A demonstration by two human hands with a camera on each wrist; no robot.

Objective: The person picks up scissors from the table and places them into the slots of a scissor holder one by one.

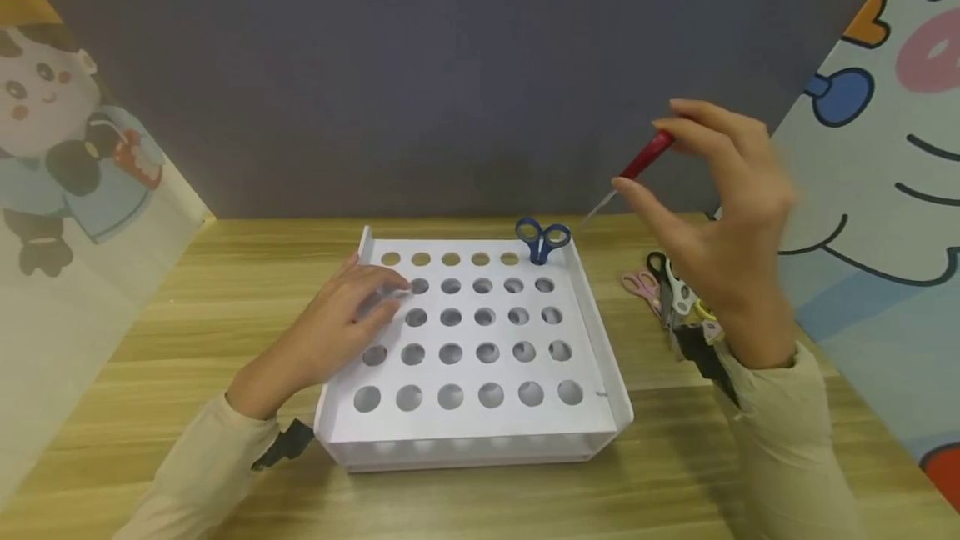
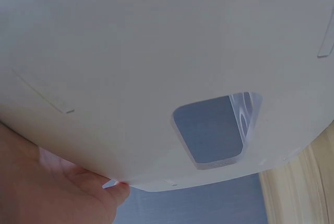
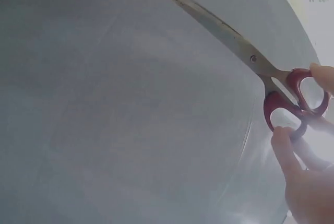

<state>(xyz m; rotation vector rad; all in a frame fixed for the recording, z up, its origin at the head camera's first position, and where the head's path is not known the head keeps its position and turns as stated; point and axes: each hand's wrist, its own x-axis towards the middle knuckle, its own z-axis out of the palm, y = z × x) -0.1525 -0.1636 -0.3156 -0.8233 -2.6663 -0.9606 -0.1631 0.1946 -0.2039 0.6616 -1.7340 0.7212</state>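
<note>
1. Grey wall point(image 1: 465, 90) behind; before it, red-handled scissors point(image 1: 647, 155) tilt over the rack's far right corner, loops pinched between the right hand's point(image 1: 735, 190) thumb and fingers.
2. Probably light, stiff, smooth-handled; the loops seem the safest hold.
3. Blue scissors point(image 1: 538, 255) stand in the white rack point(image 1: 468, 373); the left hand point(image 1: 337, 323) touches its left edge, grip unclear.
4. Loose scissors point(image 1: 665, 290) lie right.

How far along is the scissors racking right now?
It looks early. Done: the blue scissors stand handles-up at the right end of the white rack's back row. In hand: the right hand holds the red scissors, not yet in a hole. Apparently left: the loose scissors on the table to the right, including pink, black and white ones.
</note>
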